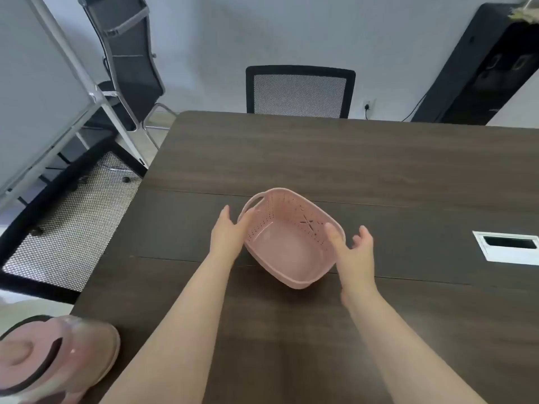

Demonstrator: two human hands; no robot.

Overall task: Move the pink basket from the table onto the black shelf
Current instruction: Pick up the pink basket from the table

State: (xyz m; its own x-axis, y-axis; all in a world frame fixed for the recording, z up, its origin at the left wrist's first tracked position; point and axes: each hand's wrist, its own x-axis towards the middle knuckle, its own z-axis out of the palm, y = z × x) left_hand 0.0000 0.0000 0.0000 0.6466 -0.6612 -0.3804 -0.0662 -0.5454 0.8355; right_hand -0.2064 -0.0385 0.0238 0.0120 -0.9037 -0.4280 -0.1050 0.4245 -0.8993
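- Now, head view: the basket (pixel 287 243) sits on the table (pixel 379 158), tilted toward the camera.
- Left hand (pixel 229 233) lies against its left rim, fingers together.
- Right hand (pixel 354 253) is spread loosely at its right rim.
- Shelf (pixel 481 68) stands far right, well apart.
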